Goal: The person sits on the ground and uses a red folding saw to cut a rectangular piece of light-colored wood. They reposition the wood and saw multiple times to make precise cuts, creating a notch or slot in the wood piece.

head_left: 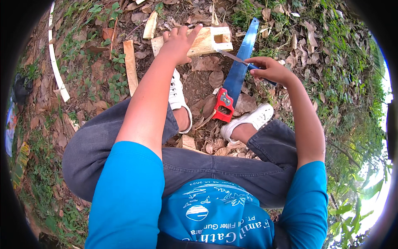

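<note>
A pale wooden block [201, 43] with a squarish notch at its right end lies on the leafy ground ahead of me. My left hand [177, 45] spans it from above, fingers over the far side and thumb by the near edge, holding it down. In my right hand [269, 70] is a knife [232, 57] with a blue handle. Its blade points left, the tip at the near side of the notched end; I cannot tell whether it touches the wood. Below the knife lies a handsaw [238, 76] with a red handle, its blade pointing away from me.
My white shoes [253, 120] flank the saw handle. Loose wood strips [130, 66] lie left of the block, with a short offcut [150, 25] beyond. A long pale strip [54, 58] lies far left. Dry leaves and low green plants [118, 83] cover the ground.
</note>
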Demonstrator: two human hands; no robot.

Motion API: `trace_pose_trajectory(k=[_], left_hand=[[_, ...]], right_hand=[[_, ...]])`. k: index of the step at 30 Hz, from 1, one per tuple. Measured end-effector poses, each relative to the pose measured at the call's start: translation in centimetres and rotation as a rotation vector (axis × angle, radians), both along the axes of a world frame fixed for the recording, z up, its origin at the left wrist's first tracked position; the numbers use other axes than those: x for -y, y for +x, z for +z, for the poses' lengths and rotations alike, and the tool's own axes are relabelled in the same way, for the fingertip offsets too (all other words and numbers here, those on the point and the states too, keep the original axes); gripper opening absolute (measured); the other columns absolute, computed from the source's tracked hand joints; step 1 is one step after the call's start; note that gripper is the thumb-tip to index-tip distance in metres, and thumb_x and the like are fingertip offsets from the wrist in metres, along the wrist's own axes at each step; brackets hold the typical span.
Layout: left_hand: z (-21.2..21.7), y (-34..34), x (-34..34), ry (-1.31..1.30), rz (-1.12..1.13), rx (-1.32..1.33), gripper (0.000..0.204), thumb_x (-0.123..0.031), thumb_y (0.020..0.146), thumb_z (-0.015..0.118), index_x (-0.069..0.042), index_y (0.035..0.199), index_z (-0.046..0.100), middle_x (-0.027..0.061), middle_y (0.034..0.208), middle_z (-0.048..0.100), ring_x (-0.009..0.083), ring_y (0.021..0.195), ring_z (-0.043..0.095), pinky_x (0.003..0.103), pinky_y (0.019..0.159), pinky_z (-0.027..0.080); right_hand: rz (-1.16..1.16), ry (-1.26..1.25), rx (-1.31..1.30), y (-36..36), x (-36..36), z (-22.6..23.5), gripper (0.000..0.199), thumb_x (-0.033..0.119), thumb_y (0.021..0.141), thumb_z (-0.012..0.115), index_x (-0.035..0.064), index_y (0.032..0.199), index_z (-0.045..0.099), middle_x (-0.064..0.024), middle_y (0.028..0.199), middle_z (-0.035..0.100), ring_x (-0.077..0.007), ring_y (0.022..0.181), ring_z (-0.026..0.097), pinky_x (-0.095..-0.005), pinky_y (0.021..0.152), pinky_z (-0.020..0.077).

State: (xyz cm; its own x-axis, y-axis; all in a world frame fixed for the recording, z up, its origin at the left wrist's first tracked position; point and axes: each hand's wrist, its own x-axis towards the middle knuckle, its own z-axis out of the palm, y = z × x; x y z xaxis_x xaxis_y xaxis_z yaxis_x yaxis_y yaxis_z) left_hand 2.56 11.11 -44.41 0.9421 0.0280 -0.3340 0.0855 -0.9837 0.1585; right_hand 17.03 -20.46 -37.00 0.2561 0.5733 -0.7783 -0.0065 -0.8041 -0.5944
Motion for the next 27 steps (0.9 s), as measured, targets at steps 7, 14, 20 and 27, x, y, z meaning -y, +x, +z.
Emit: trace_pose_trajectory(k=[7,14,20,27], left_hand=[[0.6,0.4,0.0,-0.023,0.030,-0.092,0.124,-0.028,0.074,0.089,-0.035,0.164,0.004,0.0133,0.151,0.039,0.0360,0.138,0.039,0.055,0.107,0.033],[1.2,0.3,0.2,-0.011,0.048,-0.133,0.123,-0.031,0.075,0.089,-0.034,0.164,0.004,0.0143,0.151,0.038,0.0379,0.141,0.037,0.058,0.110,0.032],[1.0,0.8,0.3,-0.013,-0.006,-0.147,0.135,-0.065,0.063,0.086,-0.031,0.165,0.004,0.0173,0.159,0.032,0.0410,0.146,0.031,0.063,0.113,0.029],[8.3,6.3,-3.6,-0.116,0.035,-0.363,0.045,-0.033,0.106,0.043,-0.010,0.143,0.057,0.0170,0.147,0.055,0.0357,0.132,0.055,0.044,0.112,0.043]], right_hand=[[0.039,0.048,0.205,0.8,-1.4,7.0,0.049,0.018,0.095,0.067,0.0123,0.143,0.058,-0.0049,0.108,0.070,-0.0103,0.084,0.064,-0.0286,0.075,0.0531],[-0.098,0.276,0.507,-1.1,-4.9,9.1,0.034,0.018,0.095,0.070,0.0032,0.125,0.067,-0.0049,0.110,0.072,-0.0092,0.092,0.063,-0.0276,0.084,0.0516],[-0.456,0.457,0.467,-4.8,-8.2,8.1,0.020,0.008,0.098,0.063,0.0063,0.118,0.063,-0.0062,0.106,0.068,-0.0113,0.082,0.066,-0.0265,0.073,0.0535],[-0.430,0.549,0.627,-6.8,-7.7,6.2,0.021,0.005,0.092,0.063,0.0071,0.113,0.068,-0.0108,0.102,0.073,-0.0212,0.083,0.069,-0.0352,0.080,0.0536]])
